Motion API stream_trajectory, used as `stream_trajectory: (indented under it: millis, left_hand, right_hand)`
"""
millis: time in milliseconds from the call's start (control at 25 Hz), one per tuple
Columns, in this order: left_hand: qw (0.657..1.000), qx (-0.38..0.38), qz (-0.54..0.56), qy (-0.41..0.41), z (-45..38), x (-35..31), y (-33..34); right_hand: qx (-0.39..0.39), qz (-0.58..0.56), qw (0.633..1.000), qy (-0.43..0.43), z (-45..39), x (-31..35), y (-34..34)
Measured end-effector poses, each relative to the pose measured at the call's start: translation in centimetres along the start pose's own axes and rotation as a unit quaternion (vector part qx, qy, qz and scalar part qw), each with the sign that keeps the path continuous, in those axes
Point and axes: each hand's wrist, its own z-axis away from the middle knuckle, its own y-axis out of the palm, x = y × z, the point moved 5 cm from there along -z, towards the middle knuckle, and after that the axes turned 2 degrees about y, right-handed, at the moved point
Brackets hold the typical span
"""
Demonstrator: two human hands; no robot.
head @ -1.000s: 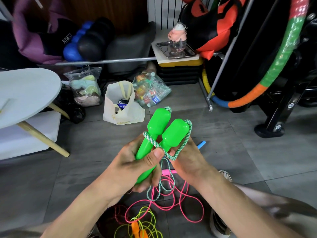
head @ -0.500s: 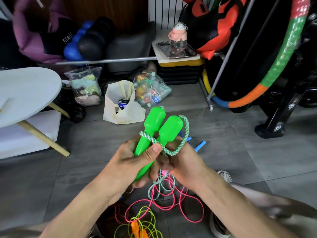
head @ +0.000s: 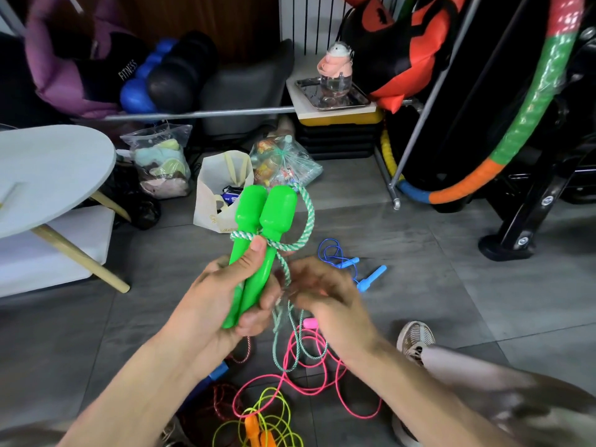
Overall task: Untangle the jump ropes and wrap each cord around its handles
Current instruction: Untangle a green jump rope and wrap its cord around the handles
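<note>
The two bright green plastic jump-rope handles (head: 263, 240) are gripped side by side in the left hand (head: 222, 301), fingers curled round the shafts and the thumb pressed on the green-and-white braided cord (head: 303, 221) where it crosses them. One turn of that cord is seen round the handles below their bulbous tops, and a loop stands out to the right of the handles. The right hand (head: 325, 298) is held just right of the handles, blurred; its fingers are curled at the hanging cord, but whether the cord is pinched cannot be told. Below the handles, on the grey tiled floor (head: 451, 301), a pink cord (head: 309, 375) and a yellow-green cord (head: 274, 417) lie tangled. Right of the handles lies a blue rope with blue handles (head: 371, 279).
</note>
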Motion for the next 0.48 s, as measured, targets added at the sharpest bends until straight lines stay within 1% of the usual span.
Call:
stream_trajectory:
  millis: [40,80,120,200,280,320,400,440,480]
  left_hand:
    - [0.999,0.015,0.040,-0.016,0.0,0.2,0.2]
    - [0.997,0.027,0.072,-0.030,0.0,0.4,0.2]
    - [0.994,0.035,0.096,-0.040,0.0,0.6,0.3]
    - [0.990,0.044,0.126,-0.053,-0.1,0.9,0.5]
    - [0.989,0.034,0.132,-0.060,-0.1,0.9,0.2]
    - [0.989,0.029,0.130,-0.059,-0.1,0.8,0.1]
    - [0.989,0.017,0.130,-0.063,-0.1,0.6,0.0]
    - [0.989,0.014,0.130,-0.067,-0.1,0.7,-0.1]
    - [0.989,0.012,0.127,-0.074,-0.1,0.9,-0.1]
  right_hand:
    - [0.066,-0.008,0.998,-0.015,0.3,0.3,1.0]
    - [0.109,-0.018,0.994,-0.021,0.4,0.4,1.8]
    - [0.124,-0.022,0.992,-0.021,0.6,0.4,2.1]
    - [0.106,-0.022,0.994,-0.009,0.4,0.1,1.7]
    - [0.074,0.028,0.997,-0.013,-0.1,0.2,0.5]
    - [0.073,0.056,0.996,-0.007,-0.5,0.5,-0.1]
    - [0.066,0.100,0.992,0.039,-1.2,0.8,-1.6]
    - [0.040,0.106,0.992,0.063,-1.5,1.0,-2.4]
    - [-0.010,0.109,0.991,0.075,-1.8,1.4,-3.2]
